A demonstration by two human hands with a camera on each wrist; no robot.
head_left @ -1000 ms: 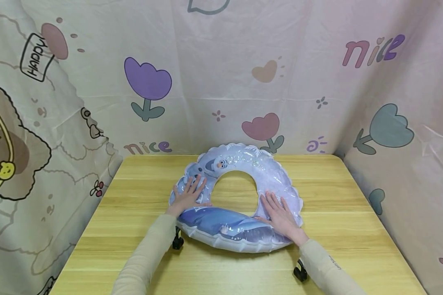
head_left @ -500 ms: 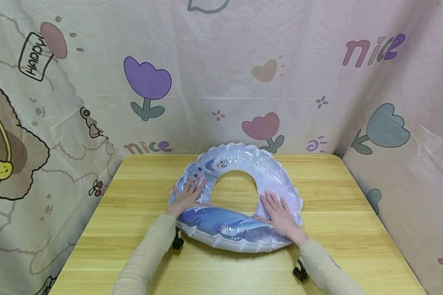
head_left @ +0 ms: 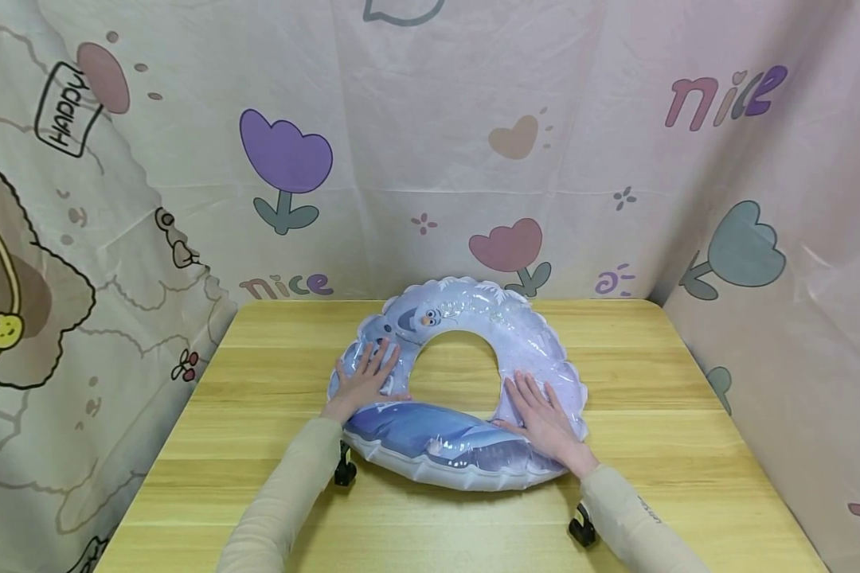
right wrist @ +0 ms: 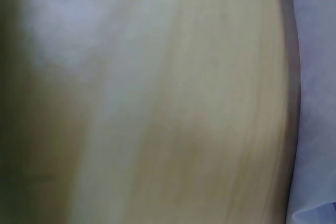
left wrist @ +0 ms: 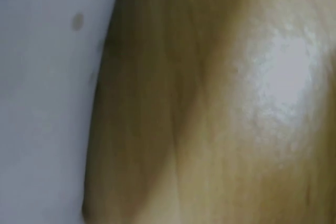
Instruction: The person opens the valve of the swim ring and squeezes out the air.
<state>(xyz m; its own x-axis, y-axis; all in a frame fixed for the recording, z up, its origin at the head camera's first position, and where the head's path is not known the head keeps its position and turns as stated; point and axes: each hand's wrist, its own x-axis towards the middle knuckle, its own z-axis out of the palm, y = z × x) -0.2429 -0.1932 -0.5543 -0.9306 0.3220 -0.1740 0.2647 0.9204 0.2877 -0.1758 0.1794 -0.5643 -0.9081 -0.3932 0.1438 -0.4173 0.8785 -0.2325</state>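
An inflated swim ring (head_left: pixel 466 306) lies on the wooden table, pale lilac with a scalloped rim and a cartoon snowman print. Its near part is bulged and tilted up, showing a deep blue print and a white underside edge. My left hand (head_left: pixel 365 382) rests with spread, straight fingers on the ring's left side. On the right side lies my right hand (head_left: pixel 545 418), its fingers likewise straight and spread. Neither wrist view has a hand or the ring in it.
The wooden table (head_left: pixel 430 529) reaches back to a printed cloth backdrop (head_left: pixel 416 143), which also hangs along both sides. Black wrist clips (head_left: pixel 345 465) sit below the sleeves. Both wrist views catch the table's edge beside the cloth (left wrist: pixel 47 103).
The hands and the swim ring have stayed in place. Only the side cloths shift slightly in the head view.
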